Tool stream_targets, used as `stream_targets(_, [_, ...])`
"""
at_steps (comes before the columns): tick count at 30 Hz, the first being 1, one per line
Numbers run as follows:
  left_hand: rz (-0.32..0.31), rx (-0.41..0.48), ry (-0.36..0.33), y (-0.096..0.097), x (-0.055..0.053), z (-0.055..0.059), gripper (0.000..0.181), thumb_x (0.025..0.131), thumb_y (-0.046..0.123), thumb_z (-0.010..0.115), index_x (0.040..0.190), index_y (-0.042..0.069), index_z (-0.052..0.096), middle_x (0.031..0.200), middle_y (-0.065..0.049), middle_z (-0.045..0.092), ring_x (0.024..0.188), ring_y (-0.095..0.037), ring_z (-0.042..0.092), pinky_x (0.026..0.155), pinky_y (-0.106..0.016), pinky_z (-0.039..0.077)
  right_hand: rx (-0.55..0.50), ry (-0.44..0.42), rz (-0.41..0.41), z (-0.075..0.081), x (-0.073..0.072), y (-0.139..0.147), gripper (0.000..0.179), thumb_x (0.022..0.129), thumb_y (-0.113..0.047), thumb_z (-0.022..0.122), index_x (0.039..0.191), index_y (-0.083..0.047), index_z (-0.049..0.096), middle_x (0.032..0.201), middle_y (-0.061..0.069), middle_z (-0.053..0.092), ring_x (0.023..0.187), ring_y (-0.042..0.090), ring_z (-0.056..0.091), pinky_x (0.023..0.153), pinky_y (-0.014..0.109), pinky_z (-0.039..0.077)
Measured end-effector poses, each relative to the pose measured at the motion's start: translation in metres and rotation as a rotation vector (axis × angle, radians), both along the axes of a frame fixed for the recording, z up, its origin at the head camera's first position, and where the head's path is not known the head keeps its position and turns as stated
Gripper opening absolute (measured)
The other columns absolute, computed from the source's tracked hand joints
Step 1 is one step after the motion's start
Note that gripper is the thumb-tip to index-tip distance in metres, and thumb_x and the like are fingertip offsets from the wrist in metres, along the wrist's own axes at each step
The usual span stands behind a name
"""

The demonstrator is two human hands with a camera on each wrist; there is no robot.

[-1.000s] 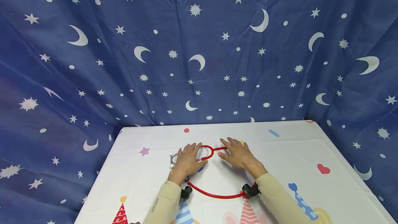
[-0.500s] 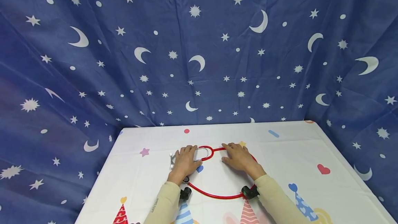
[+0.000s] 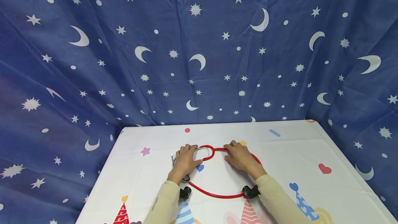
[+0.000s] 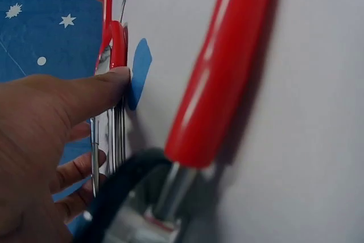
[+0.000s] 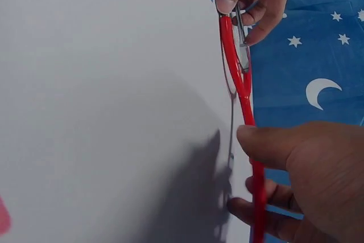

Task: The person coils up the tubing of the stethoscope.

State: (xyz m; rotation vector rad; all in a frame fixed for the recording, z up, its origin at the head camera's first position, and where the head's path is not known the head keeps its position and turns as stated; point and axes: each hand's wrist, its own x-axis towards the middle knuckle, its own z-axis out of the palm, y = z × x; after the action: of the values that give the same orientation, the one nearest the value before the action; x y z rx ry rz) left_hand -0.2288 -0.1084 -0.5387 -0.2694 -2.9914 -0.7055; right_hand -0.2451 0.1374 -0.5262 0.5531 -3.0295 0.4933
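Note:
A stethoscope with red tubing [image 3: 217, 196] lies in a loop on the table. My left hand [image 3: 185, 161] grips its metal ear tubes [image 4: 118, 135], thumb on the near side and fingers curled beyond. One white ear tip [image 3: 172, 155] shows past that hand. The chest piece [image 4: 156, 220], a metal part with a dark rim, sits near the left wrist. My right hand [image 3: 240, 156] holds the red tube [image 5: 247, 109] just past the Y-shaped fork, between thumb and fingers. In the right wrist view, the tube stands off from its shadow on the cloth.
A white cloth with printed hearts, stars and party hats covers the table [image 3: 295, 148]. A dark blue curtain [image 3: 217, 61] with moons and stars hangs behind and at both sides. Black wrist cameras [image 3: 250, 192] sit under each forearm, close to the lower tubing.
Both hands have come down onto the stethoscope and their fingers have closed round it. The ear-tube end has tilted, with one ear tip now hidden, and the forked part has shifted slightly right.

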Motion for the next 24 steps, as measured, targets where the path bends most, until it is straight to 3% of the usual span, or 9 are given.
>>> stream_targets(7, [-0.038, 0.024, 0.002, -0.003, 0.002, 0.004, 0.064, 0.078, 0.034, 0.083, 0.133, 0.014, 0.058, 0.119, -0.008, 0.057, 0.110, -0.027, 0.049, 0.101, -0.049, 0.040, -0.110, 0.099, 0.006, 0.004, -0.001, 0.000, 0.014, 0.091, -0.013, 0.069, 0.104, -0.012, 0.071, 0.090, 0.002, 0.058, 0.071, 0.012, 0.053, 0.065, 0.032, 0.048])
stream_targets(17, [-0.063, 0.090, -0.015, -0.008, 0.004, 0.010, 0.069, 0.080, 0.035, 0.082, 0.139, 0.016, 0.052, 0.119, -0.006, 0.060, 0.111, -0.022, 0.052, 0.097, -0.042, 0.045, -0.177, 0.181, -0.037, 0.020, 0.003, 0.002, 0.015, 0.094, -0.019, 0.068, 0.107, -0.014, 0.071, 0.093, -0.001, 0.060, 0.072, 0.011, 0.057, 0.067, 0.031, 0.049])
stream_targets(24, [-0.061, 0.120, 0.076, -0.007, 0.009, 0.028, 0.068, 0.078, 0.037, 0.083, 0.135, 0.016, 0.054, 0.110, -0.002, 0.063, 0.101, -0.017, 0.056, 0.088, -0.038, 0.049, -0.242, 0.231, -0.049, 0.038, 0.013, 0.007, 0.014, 0.094, -0.018, 0.068, 0.106, -0.013, 0.071, 0.094, -0.001, 0.060, 0.071, 0.009, 0.056, 0.063, 0.028, 0.047])
